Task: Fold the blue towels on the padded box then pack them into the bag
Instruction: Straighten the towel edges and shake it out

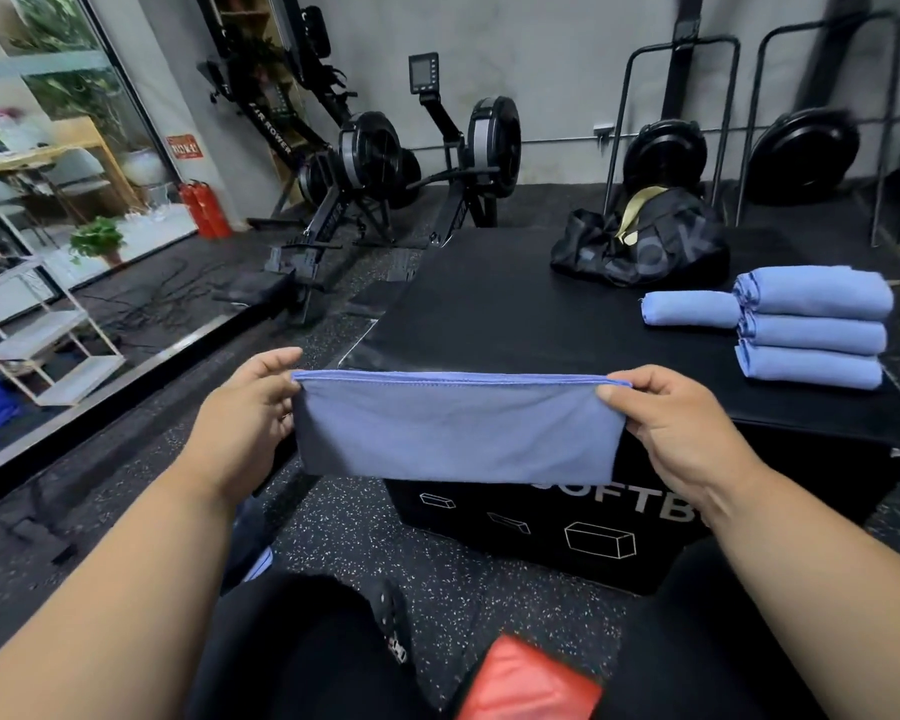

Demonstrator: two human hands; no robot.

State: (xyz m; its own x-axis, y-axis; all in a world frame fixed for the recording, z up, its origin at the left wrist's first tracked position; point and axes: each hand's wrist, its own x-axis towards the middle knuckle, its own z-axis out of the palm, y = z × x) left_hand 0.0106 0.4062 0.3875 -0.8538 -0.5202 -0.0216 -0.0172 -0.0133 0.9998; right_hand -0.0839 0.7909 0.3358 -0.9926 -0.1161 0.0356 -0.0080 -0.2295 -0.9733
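I hold a blue towel (458, 428) folded double and stretched flat in the air, in front of the near corner of the black padded box (489, 314). My left hand (245, 407) pinches its top left corner and my right hand (676, 423) pinches its top right corner. On the box's right side lies a stack of three folded blue towels (811, 324), with one more folded towel (692, 308) beside it on the left. The black bag (640, 241) sits slumped at the far end of the box, its top partly open.
Rowing machines (385, 163) stand on the speckled rubber floor beyond the box to the left. Black racks with round weights (666, 153) line the back wall. A white shelf unit (37, 330) stands by the window at left. A red pad (531, 683) lies near my knees.
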